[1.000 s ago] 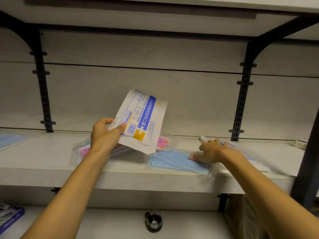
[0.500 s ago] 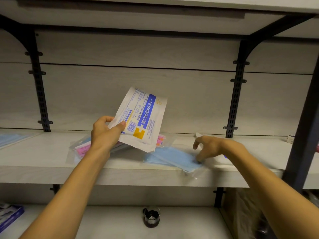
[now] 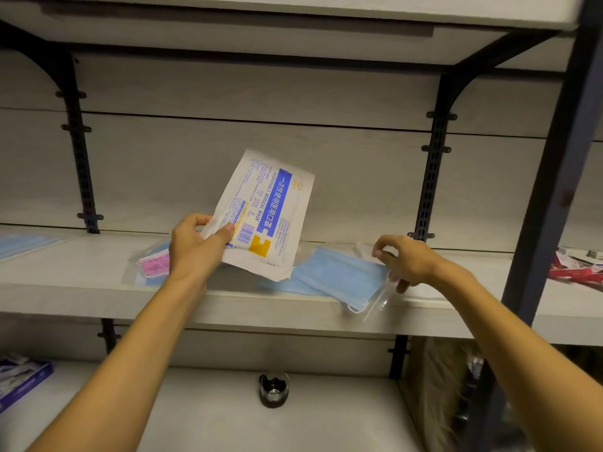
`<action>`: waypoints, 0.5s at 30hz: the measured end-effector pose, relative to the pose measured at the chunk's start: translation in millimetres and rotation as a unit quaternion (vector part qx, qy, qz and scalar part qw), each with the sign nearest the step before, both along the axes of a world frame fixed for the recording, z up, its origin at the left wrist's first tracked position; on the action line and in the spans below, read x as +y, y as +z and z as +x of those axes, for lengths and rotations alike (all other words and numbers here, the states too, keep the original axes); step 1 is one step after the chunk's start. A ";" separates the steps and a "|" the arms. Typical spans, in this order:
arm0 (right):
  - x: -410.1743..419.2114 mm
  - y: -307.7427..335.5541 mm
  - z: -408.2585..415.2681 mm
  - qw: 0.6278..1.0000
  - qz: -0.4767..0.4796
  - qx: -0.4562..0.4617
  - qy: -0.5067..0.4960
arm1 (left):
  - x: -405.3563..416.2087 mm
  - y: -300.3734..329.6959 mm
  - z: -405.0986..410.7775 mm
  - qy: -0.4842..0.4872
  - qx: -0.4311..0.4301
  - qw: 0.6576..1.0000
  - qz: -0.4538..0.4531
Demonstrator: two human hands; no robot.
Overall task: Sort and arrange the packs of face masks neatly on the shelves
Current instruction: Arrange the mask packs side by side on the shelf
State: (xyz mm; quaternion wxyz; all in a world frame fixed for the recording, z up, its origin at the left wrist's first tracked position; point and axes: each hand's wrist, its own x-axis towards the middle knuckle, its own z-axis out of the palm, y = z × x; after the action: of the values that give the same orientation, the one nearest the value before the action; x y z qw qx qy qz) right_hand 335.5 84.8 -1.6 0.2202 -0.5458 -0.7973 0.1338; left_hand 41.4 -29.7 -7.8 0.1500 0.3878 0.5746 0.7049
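Note:
My left hand [image 3: 194,247] grips a white pack of disposable medical masks [image 3: 266,212] by its lower left corner and holds it tilted above the middle shelf [image 3: 81,288]. My right hand [image 3: 406,261] pinches the right end of a clear bag of blue masks [image 3: 339,277], which is lifted at that end and sticks out over the shelf's front edge. More blue masks lie under it on the shelf. Behind my left hand a clear pack with pink masks [image 3: 153,264] lies flat.
Another blue mask pack [image 3: 23,243] lies at the far left of the shelf. Red packs [image 3: 576,267] lie beyond the dark upright post [image 3: 551,190] on the right. On the lower shelf stand a small dark glass jar [image 3: 274,389] and a blue box [image 3: 23,381].
My right hand went from resting flat on the blue mask bag to pinching its right end and lifting it toward the shelf's front edge. My left hand keeps the white pack raised.

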 end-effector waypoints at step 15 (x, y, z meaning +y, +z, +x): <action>-56.1 25.7 30.5 0.986 0.074 0.137 0.053 | -43.3 -22.7 27.4 0.083 -0.029 0.996 0.017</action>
State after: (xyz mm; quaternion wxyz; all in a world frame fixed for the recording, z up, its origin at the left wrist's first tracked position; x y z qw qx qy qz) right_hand 366.0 28.7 24.1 0.3594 -0.4613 -0.7954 0.1593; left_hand 68.8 -73.0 -30.5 0.1014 0.3208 0.5879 0.7356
